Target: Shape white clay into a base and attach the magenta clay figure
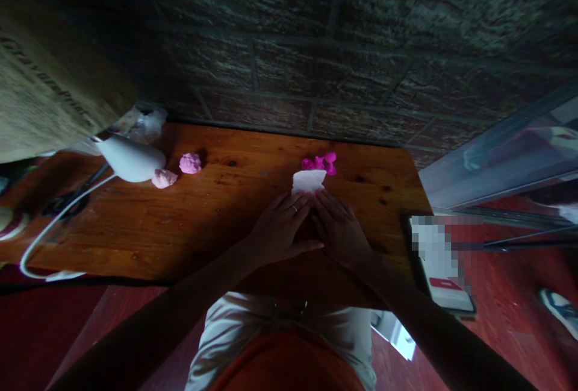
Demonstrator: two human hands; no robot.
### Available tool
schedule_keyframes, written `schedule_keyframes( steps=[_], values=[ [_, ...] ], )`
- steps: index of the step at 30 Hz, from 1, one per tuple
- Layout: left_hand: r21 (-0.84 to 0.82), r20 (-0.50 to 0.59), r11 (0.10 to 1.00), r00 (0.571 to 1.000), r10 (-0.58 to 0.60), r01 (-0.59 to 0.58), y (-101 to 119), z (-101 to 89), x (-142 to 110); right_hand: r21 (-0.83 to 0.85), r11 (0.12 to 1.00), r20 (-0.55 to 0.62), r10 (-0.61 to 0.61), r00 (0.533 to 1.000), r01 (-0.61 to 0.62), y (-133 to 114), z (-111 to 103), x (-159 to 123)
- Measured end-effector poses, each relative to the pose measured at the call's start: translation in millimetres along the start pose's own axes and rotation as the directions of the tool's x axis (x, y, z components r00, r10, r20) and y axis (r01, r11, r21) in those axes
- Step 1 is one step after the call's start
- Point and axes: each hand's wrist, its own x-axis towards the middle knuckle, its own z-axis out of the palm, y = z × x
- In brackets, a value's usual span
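Note:
My left hand (282, 228), with a ring on one finger, lies palm down on the wooden table. Its fingers are stretched out, their tips on the near edge of a pale pinkish-white flat piece (309, 180). Beside it, my right hand (338, 225) is also palm down with fingers extended, its tips touching the same piece. Whether this is paper or flattened clay I cannot tell. Just beyond it are small bright magenta pieces (320, 162) with rounded ends. Both thumbs point inward below the flat piece.
Two pink crumpled lumps (190, 163) lie to the left, near a white lamp-like object (132, 157) with a white cable. Dark scissors (67, 201) and a large brown printed bag (54, 96) are farther left. A brick wall (280, 65) bounds the back of the wooden table (230, 198).

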Motion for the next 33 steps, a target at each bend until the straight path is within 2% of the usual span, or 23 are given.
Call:
schedule_keyframes(
  steps=[11, 15, 21, 33],
  values=[
    [0.043, -0.001, 0.999, 1.0, 0.029, -0.029, 0.9, 0.6, -0.8, -0.009, 1.0, -0.014, 0.006, 1.0, -0.006, -2.8, -1.2, 0.4],
    [0.042, -0.006, 0.999, 1.0, 0.015, -0.015, 0.2, 1.1, -2.8, 0.013, 1.0, -0.056, 0.016, 0.998, -0.015, -2.5, -0.1, -4.0],
    [0.029, -0.014, 0.998, 0.998, 0.061, -0.061, -0.1, -2.3, 1.9, 0.015, 1.0, -0.109, 0.019, 0.994, -0.017, -2.2, 1.3, -4.9],
    [0.017, -0.055, 1.0, 0.998, 0.014, -0.013, -0.8, 6.9, 5.1, -0.038, 0.999, -0.07, 0.002, 0.998, -0.005, 0.6, 3.9, -3.4]
  ],
)
